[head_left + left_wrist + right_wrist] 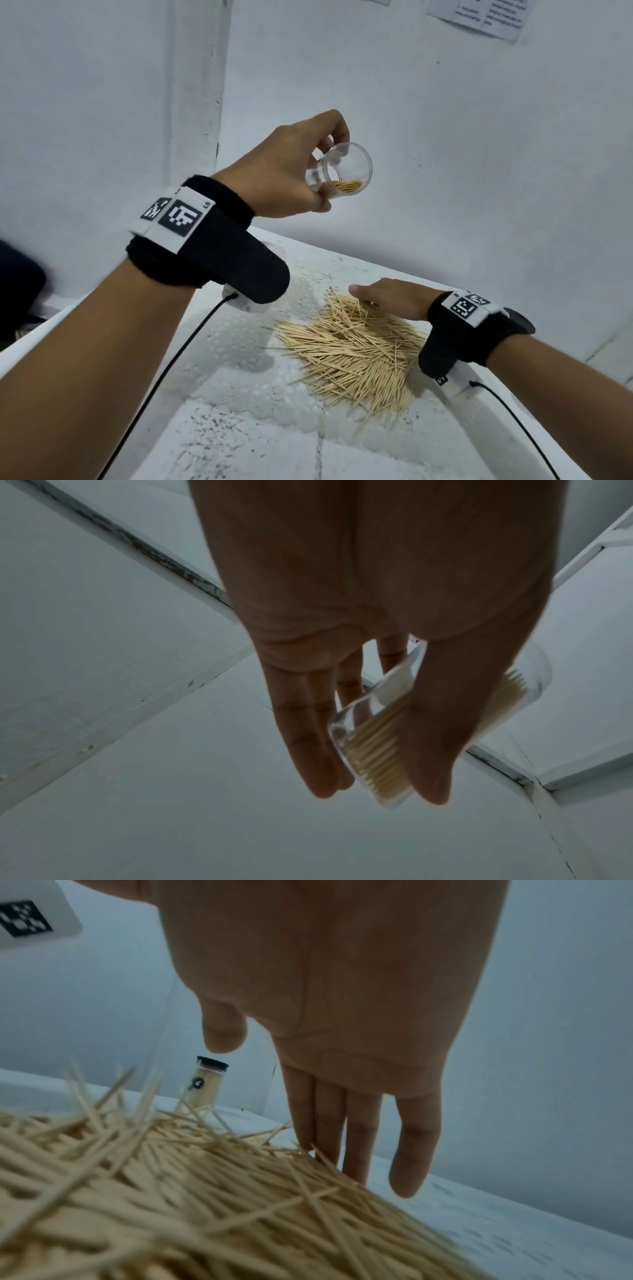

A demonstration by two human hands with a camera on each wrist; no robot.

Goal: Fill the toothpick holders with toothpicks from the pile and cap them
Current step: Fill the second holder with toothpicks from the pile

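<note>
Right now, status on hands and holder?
Left hand grips tilted clear holder, partly filled, uncapped. Right hand open, fingers on toothpick pile. Nothing in the way.

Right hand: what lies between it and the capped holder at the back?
In the right wrist view, the far edge of the toothpick pile lies between the right hand and the capped holder, then bare white tabletop.

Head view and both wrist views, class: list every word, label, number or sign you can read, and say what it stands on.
No text can be read for certain.
White paper sheets on the wall: printed lines, too small and blurred.
Black-and-white square code markers on the white wristband plates: patterns, not words.
Round dark mark on the capped clear toothpick holder: too blurred.
</note>
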